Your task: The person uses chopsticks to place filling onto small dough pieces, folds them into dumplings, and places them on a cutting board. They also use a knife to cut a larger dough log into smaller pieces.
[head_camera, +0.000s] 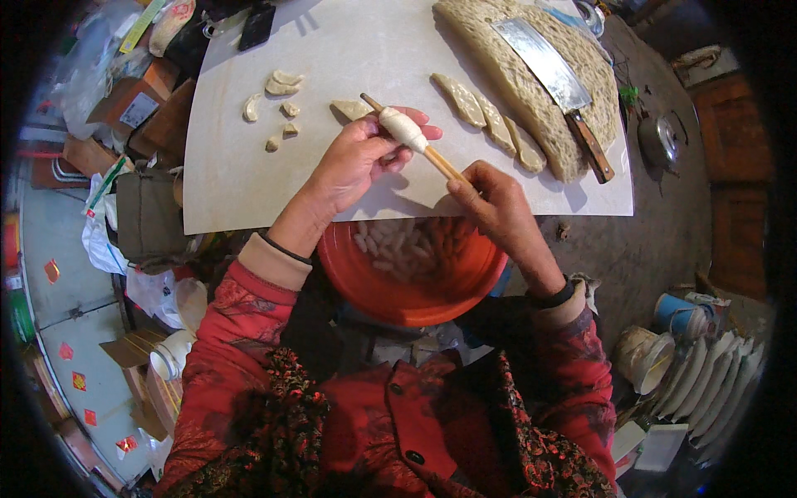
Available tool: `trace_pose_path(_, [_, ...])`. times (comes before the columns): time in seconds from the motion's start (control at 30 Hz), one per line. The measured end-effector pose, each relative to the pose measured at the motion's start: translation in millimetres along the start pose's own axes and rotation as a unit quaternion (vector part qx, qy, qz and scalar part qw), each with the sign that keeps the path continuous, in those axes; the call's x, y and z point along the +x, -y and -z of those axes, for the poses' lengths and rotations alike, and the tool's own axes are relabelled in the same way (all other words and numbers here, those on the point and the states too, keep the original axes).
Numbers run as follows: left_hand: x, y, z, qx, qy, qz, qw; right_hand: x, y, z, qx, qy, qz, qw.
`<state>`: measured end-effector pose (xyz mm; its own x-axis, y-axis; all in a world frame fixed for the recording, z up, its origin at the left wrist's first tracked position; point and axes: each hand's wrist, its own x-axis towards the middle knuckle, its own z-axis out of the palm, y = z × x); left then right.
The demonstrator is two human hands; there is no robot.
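Observation:
Wooden chopsticks (443, 163) slant between my hands, with pale dough (403, 129) wound round them near the far end. My left hand (367, 149) cradles the dough from below, its fingers curled. My right hand (495, 196) grips the near end of the sticks. Just beyond my left hand a strip of dough (348, 109) lies on the white board (249, 193). Several cut strips (461, 103) lie to the right, beside a large porous slab of dough (510, 81). A cleaver (545, 62) with a wooden handle rests on the slab. Small dough pieces (283, 83) lie at the left.
Below the board's near edge stands an orange-red basin (411, 311) holding many pale, finger-shaped pieces. A dark phone (256, 28) lies at the board's far left. Cardboard boxes (134, 103) and bags crowd the left side. A lidded metal pot (660, 140) and a bucket (644, 358) stand at right.

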<state>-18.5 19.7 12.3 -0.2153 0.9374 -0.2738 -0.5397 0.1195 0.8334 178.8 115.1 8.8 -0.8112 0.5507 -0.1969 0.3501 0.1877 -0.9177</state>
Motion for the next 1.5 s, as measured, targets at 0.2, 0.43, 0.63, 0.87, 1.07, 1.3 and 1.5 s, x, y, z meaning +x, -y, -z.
trace_pose_path(0.2, [-2,0,3,0.101,0.01,0.001,0.995,-6,3,12,0.164,0.118,-0.1,0.974])
trace_pose_path(0.43, [-1,0,-5,0.023,-0.017,0.007,1.0,-1,-1,-2,-0.009,-0.026,-0.009,1.0])
trace_pose_path(0.63, [-2,-3,1,0.1,0.026,0.003,0.995,-9,9,11,0.133,0.107,-0.13,0.977])
trace_pose_path(0.87, [0,-1,2,0.036,0.052,0.0,0.998,0,0,5,0.048,0.002,-0.012,0.999])
trace_pose_path(1.07, [-1,3,0,0.083,-0.001,-0.011,0.996,-2,-2,6,-0.009,-0.016,0.004,1.0])
trace_pose_path(1.3, [-3,-2,5,0.116,-0.027,0.005,0.993,-2,6,12,-0.051,-0.051,0.023,0.997])
trace_pose_path(1.5, [-7,-2,3,0.137,-0.003,-0.024,0.99,-3,5,9,-0.06,-0.067,0.022,0.996])
